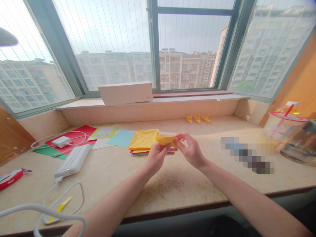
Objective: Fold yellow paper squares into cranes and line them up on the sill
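Matt, creased yellow paper forms the piece and the small birds; the stack is paper too, its top wrinkled. The counter is smooth, mottled stone (or a stone look-alike) with a faint sheen. Smooth white plastic sheathes the power bank, matt card the box; the cup is clear plastic, the side panel wood-toned.

Two hands in play, folks, and one folded yellow paper, with three, yes, three yellow paper birds on the worktop! Counting on: one paper stack, one red sheet, one light blue sheet, one green sheet. One white box, one power bank, one white plug, one yellow strip, one red straw!
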A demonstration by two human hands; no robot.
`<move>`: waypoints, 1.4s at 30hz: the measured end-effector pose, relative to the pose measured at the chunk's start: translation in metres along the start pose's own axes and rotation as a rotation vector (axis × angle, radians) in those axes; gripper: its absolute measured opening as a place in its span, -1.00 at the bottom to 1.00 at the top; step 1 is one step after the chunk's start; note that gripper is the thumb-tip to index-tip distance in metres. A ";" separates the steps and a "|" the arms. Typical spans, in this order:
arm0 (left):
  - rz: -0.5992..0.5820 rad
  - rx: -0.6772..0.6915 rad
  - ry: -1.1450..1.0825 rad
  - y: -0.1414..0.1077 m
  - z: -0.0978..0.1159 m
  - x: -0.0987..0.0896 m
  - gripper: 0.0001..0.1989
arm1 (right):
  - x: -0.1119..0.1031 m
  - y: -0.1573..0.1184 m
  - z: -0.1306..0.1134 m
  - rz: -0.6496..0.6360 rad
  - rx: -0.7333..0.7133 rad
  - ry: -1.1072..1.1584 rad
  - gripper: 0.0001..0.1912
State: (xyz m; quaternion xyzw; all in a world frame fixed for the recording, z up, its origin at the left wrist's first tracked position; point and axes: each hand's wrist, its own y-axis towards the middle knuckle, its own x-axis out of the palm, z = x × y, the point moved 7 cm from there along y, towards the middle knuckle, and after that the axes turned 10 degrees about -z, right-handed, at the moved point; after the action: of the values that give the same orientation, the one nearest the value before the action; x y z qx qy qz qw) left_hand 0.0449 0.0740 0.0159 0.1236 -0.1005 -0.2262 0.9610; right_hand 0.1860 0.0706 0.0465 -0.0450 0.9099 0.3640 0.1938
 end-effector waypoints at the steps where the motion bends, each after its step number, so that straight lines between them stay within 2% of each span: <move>1: -0.007 0.002 0.011 0.000 0.000 0.001 -0.57 | 0.000 0.000 0.001 0.002 0.009 -0.003 -0.80; 11: 0.012 0.009 0.091 -0.003 0.003 0.001 -0.60 | 0.000 0.000 -0.002 -0.001 -0.034 -0.001 -0.90; 14: 0.048 0.017 0.123 -0.004 0.003 -0.003 -0.62 | 0.002 0.000 -0.008 -0.040 -0.100 0.005 -0.94; 19: 0.133 0.014 0.142 -0.004 0.005 -0.010 -0.62 | 0.004 -0.001 -0.017 -0.085 -0.160 -0.019 -0.87; 33: 0.032 0.007 0.170 -0.002 0.004 -0.001 -0.58 | 0.003 0.001 -0.012 -0.058 -0.121 -0.092 -0.93; 42: 0.075 0.010 0.160 -0.006 0.012 -0.002 -0.63 | 0.005 -0.001 -0.016 -0.085 -0.129 -0.061 -0.90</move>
State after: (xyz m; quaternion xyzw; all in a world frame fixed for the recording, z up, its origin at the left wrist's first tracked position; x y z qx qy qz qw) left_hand 0.0381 0.0674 0.0251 0.1424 -0.0291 -0.1789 0.9731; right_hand 0.1761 0.0589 0.0543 -0.0848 0.8756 0.4144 0.2333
